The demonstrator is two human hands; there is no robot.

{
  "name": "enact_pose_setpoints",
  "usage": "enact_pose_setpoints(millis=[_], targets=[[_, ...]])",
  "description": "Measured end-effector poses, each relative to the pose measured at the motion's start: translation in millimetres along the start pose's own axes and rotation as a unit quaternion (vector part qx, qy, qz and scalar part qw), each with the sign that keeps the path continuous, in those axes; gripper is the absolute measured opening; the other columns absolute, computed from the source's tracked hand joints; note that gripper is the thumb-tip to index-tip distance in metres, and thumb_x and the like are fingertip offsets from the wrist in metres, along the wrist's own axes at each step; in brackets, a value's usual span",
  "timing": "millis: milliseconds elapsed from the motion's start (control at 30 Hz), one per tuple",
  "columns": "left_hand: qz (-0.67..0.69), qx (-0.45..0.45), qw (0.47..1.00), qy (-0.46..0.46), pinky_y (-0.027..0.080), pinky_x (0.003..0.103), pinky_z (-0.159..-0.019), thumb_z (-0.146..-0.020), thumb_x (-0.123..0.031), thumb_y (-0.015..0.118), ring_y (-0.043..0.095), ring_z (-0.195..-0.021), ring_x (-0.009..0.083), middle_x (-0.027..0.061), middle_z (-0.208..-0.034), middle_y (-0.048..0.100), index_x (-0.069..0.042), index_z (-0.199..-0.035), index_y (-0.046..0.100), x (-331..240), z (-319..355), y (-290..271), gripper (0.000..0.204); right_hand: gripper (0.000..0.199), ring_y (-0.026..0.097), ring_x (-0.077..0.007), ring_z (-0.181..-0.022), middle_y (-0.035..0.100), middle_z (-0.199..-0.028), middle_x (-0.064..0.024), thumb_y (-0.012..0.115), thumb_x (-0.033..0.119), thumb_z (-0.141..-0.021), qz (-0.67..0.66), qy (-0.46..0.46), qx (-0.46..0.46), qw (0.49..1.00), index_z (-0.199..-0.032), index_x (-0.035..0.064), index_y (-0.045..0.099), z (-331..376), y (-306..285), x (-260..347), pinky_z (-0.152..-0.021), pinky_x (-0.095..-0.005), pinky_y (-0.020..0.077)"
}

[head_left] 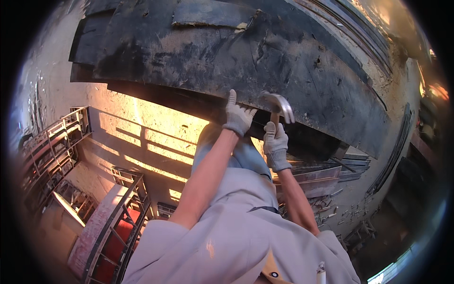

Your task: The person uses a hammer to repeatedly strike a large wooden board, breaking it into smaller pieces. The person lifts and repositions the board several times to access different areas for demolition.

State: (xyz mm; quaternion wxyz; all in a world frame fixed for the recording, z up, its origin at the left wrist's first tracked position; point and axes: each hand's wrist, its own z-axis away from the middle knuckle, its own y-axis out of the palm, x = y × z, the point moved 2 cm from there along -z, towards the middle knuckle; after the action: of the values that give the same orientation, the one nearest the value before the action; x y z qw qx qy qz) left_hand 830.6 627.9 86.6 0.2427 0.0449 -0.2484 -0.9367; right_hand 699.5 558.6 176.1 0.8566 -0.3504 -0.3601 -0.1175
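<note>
A large dark, scuffed board (203, 61) stretches across the upper part of the head view, its near edge in front of my body. My left hand (239, 117), in a pale knitted glove, is at that edge. One finger or the thumb lies up on the board's top face, while the other fingers bend along the edge. My right hand (276, 146), gloved alike, is closed round the handle of a claw hammer (282, 105). The hammer's metal head is over the near edge, just right of my left hand. Whether anything small sits between my left fingers cannot be made out.
A smaller dark piece (210, 13) lies on the board's far part. Long strips (354, 28) lie at the far right. Stacked planks (321, 180) and scattered scraps are right of my legs. Metal frames (56, 142) and a red-panelled rack (118, 232) stand on the left.
</note>
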Motion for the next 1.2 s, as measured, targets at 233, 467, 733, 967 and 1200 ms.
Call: enact_pose_setpoints(millis=[233,467,733,967,1200], targets=[[0.05,0.001,0.999,0.006,0.027,0.048,-0.126,-0.096,-0.06,0.063,0.04,-0.146,0.0338,0.0151,-0.152,0.049,-0.005,-0.147,0.047,11.6,-10.1,-24.0,0.077,0.046,0.067,-0.0495,-0.087,0.069,-0.088,-0.0279,0.053,0.047,-0.106,0.073,0.03,0.013,0.997,-0.109,0.0025,0.065,-4.8,-4.5,20.7,-0.071,-0.0558,0.0503],[0.004,-0.018,1.0,0.007,0.043,0.052,-0.118,-0.088,-0.004,0.056,0.059,-0.124,0.037,0.0203,-0.124,0.06,0.004,-0.106,0.057,17.4,-22.2,-45.7,0.019,0.052,0.067,-0.0481,-0.079,0.068,-0.082,-0.0247,0.055,0.054,-0.104,0.097,0.037,0.05,0.993,-0.109,0.0034,0.065,3.8,-26.2,13.9,-0.068,-0.0518,0.0502],[0.09,-0.048,0.993,-0.059,0.041,0.058,-0.119,-0.091,0.001,0.047,0.055,-0.127,0.0409,0.0248,-0.129,0.058,0.007,-0.111,0.055,13.3,-30.9,-62.8,0.023,0.048,0.039,-0.0052,-0.039,0.045,-0.057,0.0031,0.056,0.048,-0.108,-0.119,0.111,-0.021,0.986,-0.1,0.0007,0.063,12.0,-24.3,20.2,-0.037,-0.0256,0.033],[0.116,-0.063,0.99,-0.052,0.056,0.051,-0.102,-0.107,-0.032,0.047,0.065,-0.117,0.0327,0.0116,-0.126,0.069,-0.008,-0.122,0.064,17.3,-48.7,-67.4,0.033,0.043,0.041,-0.0044,-0.041,0.046,-0.058,0.0047,0.057,0.044,-0.108,-0.071,0.189,-0.027,0.979,-0.096,0.0033,0.063,25.7,-5.4,26.3,-0.038,-0.0249,0.0334],[0.056,-0.086,0.989,-0.108,0.061,0.047,-0.092,-0.105,-0.031,0.053,0.071,-0.105,0.0309,0.0107,-0.115,0.075,-0.007,-0.119,0.069,18.2,-61.2,-62.5,0.032,0.042,0.047,-0.0104,-0.061,0.054,-0.068,-0.0029,0.061,0.042,-0.106,0.021,0.183,0.008,0.983,-0.095,0.0015,0.064,31.7,5.5,24.3,-0.057,-0.0333,0.041]])
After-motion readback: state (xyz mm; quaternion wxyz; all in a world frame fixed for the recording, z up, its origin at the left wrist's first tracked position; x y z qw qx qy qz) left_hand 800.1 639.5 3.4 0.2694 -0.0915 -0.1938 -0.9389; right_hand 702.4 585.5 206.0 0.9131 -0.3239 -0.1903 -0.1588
